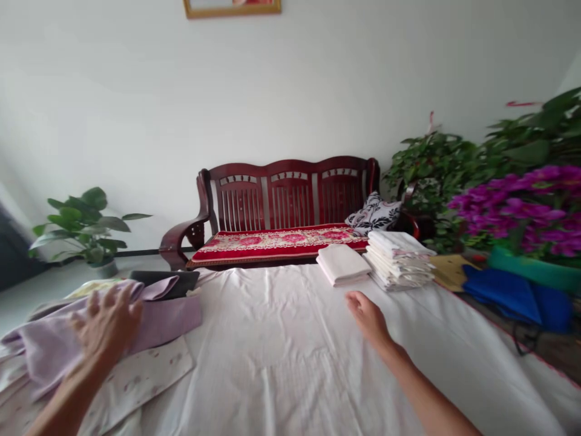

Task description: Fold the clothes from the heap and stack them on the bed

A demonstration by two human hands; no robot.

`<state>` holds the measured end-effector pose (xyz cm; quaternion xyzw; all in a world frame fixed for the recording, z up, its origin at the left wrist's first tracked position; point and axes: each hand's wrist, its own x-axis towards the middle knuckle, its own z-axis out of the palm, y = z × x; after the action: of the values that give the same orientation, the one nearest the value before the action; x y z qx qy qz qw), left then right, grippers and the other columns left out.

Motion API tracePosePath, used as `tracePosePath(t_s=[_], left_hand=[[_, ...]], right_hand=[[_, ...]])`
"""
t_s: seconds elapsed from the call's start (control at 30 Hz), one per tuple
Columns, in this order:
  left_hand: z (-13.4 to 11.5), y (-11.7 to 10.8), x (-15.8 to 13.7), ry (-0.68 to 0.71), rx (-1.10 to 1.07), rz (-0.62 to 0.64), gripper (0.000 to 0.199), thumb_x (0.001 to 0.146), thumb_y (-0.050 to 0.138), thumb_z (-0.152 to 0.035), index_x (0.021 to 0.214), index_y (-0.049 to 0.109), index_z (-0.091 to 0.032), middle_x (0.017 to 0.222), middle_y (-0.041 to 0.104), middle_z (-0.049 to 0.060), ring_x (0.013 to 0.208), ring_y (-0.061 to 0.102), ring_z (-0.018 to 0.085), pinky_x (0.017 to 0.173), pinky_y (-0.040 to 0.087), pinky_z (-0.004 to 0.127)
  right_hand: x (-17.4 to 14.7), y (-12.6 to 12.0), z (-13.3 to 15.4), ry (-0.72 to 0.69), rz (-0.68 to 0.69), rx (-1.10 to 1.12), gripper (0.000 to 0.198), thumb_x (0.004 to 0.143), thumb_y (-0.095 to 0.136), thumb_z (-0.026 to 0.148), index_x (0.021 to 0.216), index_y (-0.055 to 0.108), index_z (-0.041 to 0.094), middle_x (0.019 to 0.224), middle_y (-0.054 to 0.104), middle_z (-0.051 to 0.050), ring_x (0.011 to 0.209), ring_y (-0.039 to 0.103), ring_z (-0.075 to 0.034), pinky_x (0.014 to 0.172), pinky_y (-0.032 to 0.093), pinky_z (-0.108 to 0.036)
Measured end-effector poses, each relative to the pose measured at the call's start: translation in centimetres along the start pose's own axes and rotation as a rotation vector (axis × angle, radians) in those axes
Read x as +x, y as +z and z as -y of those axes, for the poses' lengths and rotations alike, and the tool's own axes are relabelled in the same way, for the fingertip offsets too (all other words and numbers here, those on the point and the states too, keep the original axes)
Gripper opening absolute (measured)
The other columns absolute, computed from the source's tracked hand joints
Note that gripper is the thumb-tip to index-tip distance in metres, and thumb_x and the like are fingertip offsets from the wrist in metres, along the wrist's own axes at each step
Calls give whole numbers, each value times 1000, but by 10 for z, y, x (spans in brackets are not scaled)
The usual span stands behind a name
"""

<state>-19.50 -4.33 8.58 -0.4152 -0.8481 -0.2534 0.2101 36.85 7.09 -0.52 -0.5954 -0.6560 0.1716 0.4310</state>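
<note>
My left hand (111, 321) lies over a lilac cloth garment (167, 318) in a loose pile at the left, its fingers spread. Under the lilac piece is a pale cloth with small faded prints (149, 375). My right hand (368, 318) hovers over the white sheet (290, 363), fingers curled together with nothing seen in them. Just beyond it sits a folded white cloth (344, 265). To the right of that stands a taller stack of folded white cloths (399, 260).
Behind the covered surface is a dark red wooden bench (290, 200) with a patterned cushion (374, 213). Purple flowers (526, 206) in a teal pot and a blue cloth item (517, 300) occupy the right side. A potted plant (91, 230) stands at the left.
</note>
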Motion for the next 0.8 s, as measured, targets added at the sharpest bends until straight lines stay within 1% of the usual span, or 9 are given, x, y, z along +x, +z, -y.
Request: tracePosePath(t_s=[0.07, 0.13, 0.23, 0.3, 0.4, 0.53, 0.67, 0.73, 0.8], left_hand=[[-39, 15, -34, 219, -145, 24, 42, 88, 55, -35, 129, 61, -27, 145, 56, 8, 145, 32, 33, 116, 19, 59], [-78, 33, -74, 369, -253, 155, 41, 89, 52, -32, 128, 62, -25, 141, 60, 10, 142, 38, 33, 116, 24, 56], [-123, 56, -127, 511, -319, 385, 47, 91, 48, -29, 137, 56, -25, 142, 59, 8, 142, 39, 30, 116, 28, 53], [-140, 68, -151, 543, -316, 484, 51, 91, 46, -25, 142, 51, -24, 145, 56, 7, 144, 37, 29, 117, 27, 51], [-148, 81, -169, 532, -304, 546, 53, 90, 44, -21, 143, 50, -21, 146, 54, 8, 144, 38, 29, 118, 26, 50], [-144, 92, -172, 547, -321, 537, 48, 90, 44, -20, 137, 57, -22, 145, 56, 8, 141, 41, 28, 118, 26, 50], [-142, 96, -171, 576, -339, 510, 44, 90, 45, -20, 131, 61, -23, 142, 58, 8, 139, 43, 28, 117, 29, 47], [-142, 95, -171, 580, -333, 508, 44, 90, 46, -20, 131, 61, -22, 142, 58, 9, 138, 44, 28, 117, 30, 47], [-144, 94, -170, 589, -322, 514, 44, 91, 46, -21, 132, 61, -20, 142, 58, 10, 138, 45, 28, 117, 31, 46]], right_hand=[[23, 6, 8, -132, 24, -314, 26, 91, 47, 30, 106, 67, 23, 111, 73, -6, 107, 64, -22, 93, 46, -32], [44, 13, 17, -188, 44, -527, 28, 91, 50, 26, 113, 66, 20, 122, 69, -9, 115, 59, -25, 99, 41, -34], [65, 25, 26, -184, 51, -620, 30, 87, 60, 26, 115, 65, 17, 129, 63, -16, 122, 52, -32, 100, 37, -41], [74, 29, 27, -176, 65, -649, 29, 83, 64, 22, 111, 66, 16, 126, 64, -19, 123, 50, -34, 101, 36, -44], [84, 30, 24, -152, 88, -647, 23, 80, 65, 15, 103, 69, 14, 116, 68, -21, 116, 56, -34, 99, 37, -44], [92, 26, 23, -96, 85, -542, 15, 80, 63, 11, 93, 70, 13, 102, 72, -22, 103, 65, -32, 93, 40, -42], [105, 12, 27, -12, 10, -329, 16, 87, 63, 26, 93, 71, 14, 83, 73, -17, 89, 68, -29, 83, 45, -40], [115, 0, 32, 30, -68, -159, 23, 88, 60, 35, 93, 71, 16, 79, 72, -14, 88, 68, -28, 78, 46, -38], [125, -14, 37, 61, -155, 67, 24, 85, 60, 40, 91, 70, 19, 78, 72, -11, 86, 67, -28, 73, 48, -36]])
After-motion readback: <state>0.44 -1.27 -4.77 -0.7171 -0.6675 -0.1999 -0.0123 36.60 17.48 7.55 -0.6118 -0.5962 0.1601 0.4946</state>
